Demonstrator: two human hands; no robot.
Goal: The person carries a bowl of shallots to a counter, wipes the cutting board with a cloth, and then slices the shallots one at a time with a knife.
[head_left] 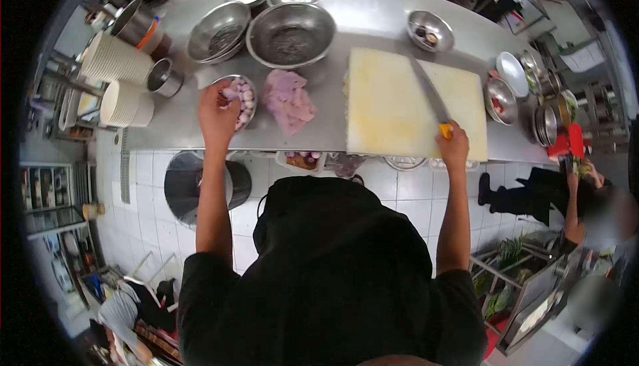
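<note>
My right hand [454, 143] is closed around the yellow handle of a long kitchen knife [431, 93]. The blade lies flat across a thick, pale yellow cutting board [383, 103] and points away from me. To the left, my left hand [219, 110] dips into a metal bowl of small pinkish-white bulbs that look like shallots [247, 100]. Its fingers curl round some of them, and the fingertips are partly hidden. Between that bowl and the board lies a crumpled pink, cloth-like bundle [289, 102].
Large metal bowls [291, 35] stand behind the pink bundle. A small bowl [430, 31] with dark pieces sits behind the board. Stacked white tubs [118, 58] are at left, more bowls [501, 101] at right. A black-lined bin [193, 186] is below. Other people are nearby.
</note>
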